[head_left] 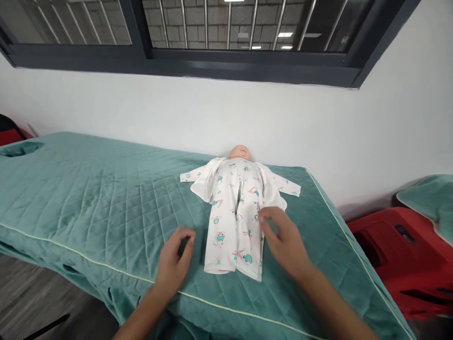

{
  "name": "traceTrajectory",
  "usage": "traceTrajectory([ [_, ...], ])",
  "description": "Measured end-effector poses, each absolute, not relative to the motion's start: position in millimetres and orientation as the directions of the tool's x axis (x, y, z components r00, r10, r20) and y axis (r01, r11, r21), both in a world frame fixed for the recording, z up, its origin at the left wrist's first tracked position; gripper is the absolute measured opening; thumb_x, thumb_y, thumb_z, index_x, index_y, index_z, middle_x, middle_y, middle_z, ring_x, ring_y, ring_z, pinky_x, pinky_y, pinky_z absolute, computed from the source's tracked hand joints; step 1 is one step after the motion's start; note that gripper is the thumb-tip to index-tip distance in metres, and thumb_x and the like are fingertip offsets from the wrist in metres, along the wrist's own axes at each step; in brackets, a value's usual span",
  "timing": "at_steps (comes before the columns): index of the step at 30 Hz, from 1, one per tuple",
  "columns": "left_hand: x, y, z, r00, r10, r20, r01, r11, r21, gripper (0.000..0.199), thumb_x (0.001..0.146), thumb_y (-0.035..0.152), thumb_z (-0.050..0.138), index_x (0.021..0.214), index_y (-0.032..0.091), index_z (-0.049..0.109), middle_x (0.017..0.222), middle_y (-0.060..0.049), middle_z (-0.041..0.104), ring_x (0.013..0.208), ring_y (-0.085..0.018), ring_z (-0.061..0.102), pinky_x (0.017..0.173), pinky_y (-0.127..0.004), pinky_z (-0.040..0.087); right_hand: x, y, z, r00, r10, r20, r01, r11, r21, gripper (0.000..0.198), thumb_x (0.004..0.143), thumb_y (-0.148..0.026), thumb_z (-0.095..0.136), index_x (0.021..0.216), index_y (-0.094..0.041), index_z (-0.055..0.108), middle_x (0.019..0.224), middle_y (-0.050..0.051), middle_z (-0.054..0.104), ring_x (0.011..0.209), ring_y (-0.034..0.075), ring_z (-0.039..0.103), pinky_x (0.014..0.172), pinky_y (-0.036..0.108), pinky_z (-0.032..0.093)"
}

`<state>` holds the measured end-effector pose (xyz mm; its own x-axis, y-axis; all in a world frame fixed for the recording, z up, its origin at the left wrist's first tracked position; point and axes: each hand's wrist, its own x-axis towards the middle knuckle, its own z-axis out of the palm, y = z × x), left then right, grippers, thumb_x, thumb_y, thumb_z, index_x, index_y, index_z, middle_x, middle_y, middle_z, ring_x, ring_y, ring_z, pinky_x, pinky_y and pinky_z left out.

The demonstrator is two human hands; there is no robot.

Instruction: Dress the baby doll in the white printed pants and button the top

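Note:
A baby doll (pixel 240 152) lies on its back on the green quilted bed cover, its head toward the wall. White printed baby trousers (pixel 226 236) are spread flat over its body, legs toward me. Beneath them a white baby top (pixel 203 184) shows, with both printed sleeves stretched out sideways. My left hand (pixel 177 257) hovers left of the trouser legs, fingers loosely curled and nothing visible in them. At the right trouser leg is my right hand (pixel 285 238), thumb and fingers bent with a gap between; whether the fingertips touch the cloth I cannot tell.
The green quilted cover (pixel 116 203) drapes over the bed's near edge. A white wall (pixel 141 108) rises behind, under a dark-framed barred window (pixel 247 66). Red plastic furniture (pixel 396 255) with green cloth stands at the right. A face hole (pixel 21 148) is at far left.

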<state>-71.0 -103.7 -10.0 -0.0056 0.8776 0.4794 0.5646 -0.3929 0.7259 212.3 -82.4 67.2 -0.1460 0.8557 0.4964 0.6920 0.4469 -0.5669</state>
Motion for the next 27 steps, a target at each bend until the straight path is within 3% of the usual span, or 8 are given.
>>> traceTrajectory([
  [2,-67.1,-63.5,-9.1,0.007,0.866,0.499,0.675,-0.372,0.637,0.022,0.096,0.023,0.047,0.113,0.021,0.059,0.112,-0.009,0.065,0.107,-0.024,0.061,0.097,-0.044,0.050,229.5,-48.2,55.4,-0.106,0.890,0.443,0.756,0.362,-0.546,0.015,0.095,-0.022,0.046,0.094,-0.021,0.060,0.101,0.007,0.065,0.100,0.023,0.059,0.091,0.039,0.046],
  [5,-55.3,-11.5,-6.5,0.189,0.854,0.485,0.772,-0.434,0.465,0.033,0.094,0.021,0.047,0.123,0.016,0.061,0.129,-0.013,0.062,0.129,-0.028,0.051,0.111,-0.049,0.044,243.7,-14.0,31.1,-0.158,0.925,0.345,0.797,0.326,-0.508,0.022,0.089,-0.012,0.042,0.089,-0.019,0.063,0.097,0.008,0.065,0.095,0.023,0.057,0.089,0.039,0.047],
  [11,-43.5,18.9,-1.0,0.576,0.704,0.415,0.686,-0.693,0.223,0.031,0.091,0.022,0.055,0.120,0.024,0.068,0.131,-0.008,0.064,0.133,-0.027,0.051,0.123,-0.051,0.028,247.6,-7.9,11.0,-0.310,0.905,0.291,0.769,0.419,-0.483,0.022,0.086,-0.012,0.050,0.092,-0.020,0.069,0.098,0.009,0.063,0.097,0.025,0.054,0.090,0.041,0.047],
  [14,-39.6,21.7,3.9,0.653,0.631,0.418,0.592,-0.770,0.239,0.027,0.091,0.026,0.057,0.114,0.023,0.069,0.128,-0.008,0.067,0.129,-0.026,0.054,0.119,-0.047,0.036,249.5,-7.5,13.2,-0.363,0.886,0.289,0.725,0.463,-0.510,0.028,0.085,-0.011,0.051,0.100,-0.021,0.072,0.105,0.009,0.065,0.103,0.026,0.056,0.094,0.043,0.046],
  [17,-33.3,29.6,8.0,0.692,0.611,0.384,0.537,-0.791,0.292,0.022,0.090,0.028,0.056,0.106,0.020,0.069,0.116,-0.008,0.070,0.110,-0.025,0.064,0.101,-0.040,0.052,250.4,-6.6,14.1,-0.384,0.874,0.299,0.687,0.487,-0.540,0.038,0.085,-0.009,0.051,0.116,-0.024,0.069,0.119,0.008,0.065,0.114,0.028,0.056,0.101,0.046,0.044],
  [20,-27.1,39.9,10.6,0.702,0.628,0.336,0.550,-0.778,0.304,0.015,0.088,0.026,0.056,0.093,0.017,0.067,0.104,-0.008,0.072,0.093,-0.023,0.066,0.088,-0.039,0.055,251.1,-8.8,13.8,-0.378,0.877,0.298,0.674,0.481,-0.561,0.045,0.086,-0.009,0.049,0.125,-0.024,0.065,0.125,0.009,0.064,0.119,0.028,0.055,0.104,0.046,0.043],
  [27,-22.9,50.7,13.7,0.692,0.596,0.407,0.523,-0.803,0.287,0.010,0.082,0.029,0.061,0.081,0.020,0.064,0.091,-0.007,0.071,0.096,-0.026,0.065,0.095,-0.043,0.051,245.4,-13.5,18.5,-0.372,0.875,0.309,0.722,0.482,-0.496,0.038,0.087,-0.011,0.050,0.116,-0.021,0.072,0.125,0.011,0.065,0.117,0.028,0.057,0.105,0.046,0.045],
])
